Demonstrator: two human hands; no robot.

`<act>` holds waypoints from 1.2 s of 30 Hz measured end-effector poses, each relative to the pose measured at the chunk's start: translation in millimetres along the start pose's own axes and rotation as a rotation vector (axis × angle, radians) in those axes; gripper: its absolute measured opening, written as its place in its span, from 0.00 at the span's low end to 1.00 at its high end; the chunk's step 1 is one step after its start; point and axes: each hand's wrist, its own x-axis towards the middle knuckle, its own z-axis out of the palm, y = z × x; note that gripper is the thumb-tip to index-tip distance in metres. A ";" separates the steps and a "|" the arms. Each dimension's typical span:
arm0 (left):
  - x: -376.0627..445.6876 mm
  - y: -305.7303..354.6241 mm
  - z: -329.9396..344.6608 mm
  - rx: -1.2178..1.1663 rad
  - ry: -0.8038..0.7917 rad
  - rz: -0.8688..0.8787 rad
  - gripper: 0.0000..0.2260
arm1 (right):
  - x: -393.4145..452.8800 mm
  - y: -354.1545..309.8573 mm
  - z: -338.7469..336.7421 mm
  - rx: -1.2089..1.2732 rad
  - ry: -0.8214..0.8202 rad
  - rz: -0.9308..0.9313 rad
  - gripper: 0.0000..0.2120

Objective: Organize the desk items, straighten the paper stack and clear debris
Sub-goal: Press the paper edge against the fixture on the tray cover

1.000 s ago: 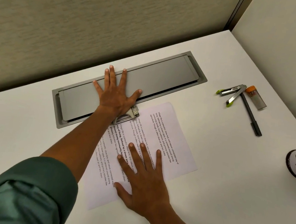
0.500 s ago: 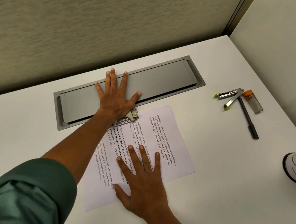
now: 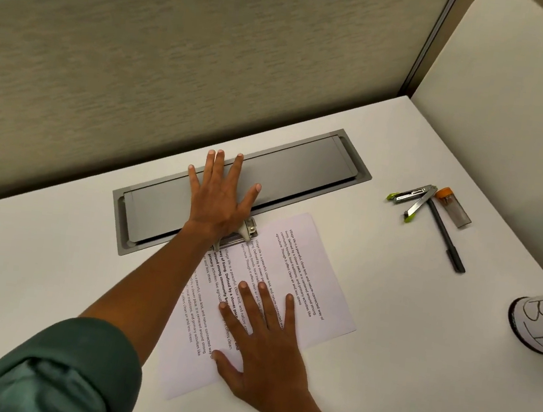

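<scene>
On a white tabletop [image 3: 381, 358], seen from above, two bare hands lie flat with fingers straight and spread, gripping nothing. Left hand [image 3: 220, 204] reaches forward from a rolled green sleeve [image 3: 62, 372] and presses palm-down on a long grey metal hatch [image 3: 302, 172] set flush into the tabletop, its fingertips near the hatch's far edge. Just under the heel of that hand, partly hidden by the wrist, a metal clip [image 3: 242, 235] sits at the top edge of the paper. Whether the wrist touches the clip cannot be told.

Right hand [image 3: 261, 353] rests palm-down on the near part of the paper stack [image 3: 306, 272], its fingers pointing away from the person over the printed lines. The sheets are white with black text, lying at a slant, and they are fanned rather than squared: text blocks overlap at different offsets near the left wrist. The stack lies between the two hands, its top corner just beside the hatch.

Well to the right of both hands, three small things lie close together: an opened metal stapler with green tips [image 3: 414, 200], a dark pen [image 3: 445, 237] touching or just beside the stapler's hinge end, and a clear tube with an orange cap [image 3: 452, 209] just beyond the pen. Farther right, at the frame edge, a white cup with black drawn lines [image 3: 541, 321] is partly cut off. Beige partition walls [image 3: 177, 72] rise behind the hatch.
</scene>
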 end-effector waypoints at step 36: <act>-107.8 -0.3 -55.6 -0.325 -0.148 -0.082 0.20 | 12.4 27.6 -17.8 0.316 0.528 0.079 0.19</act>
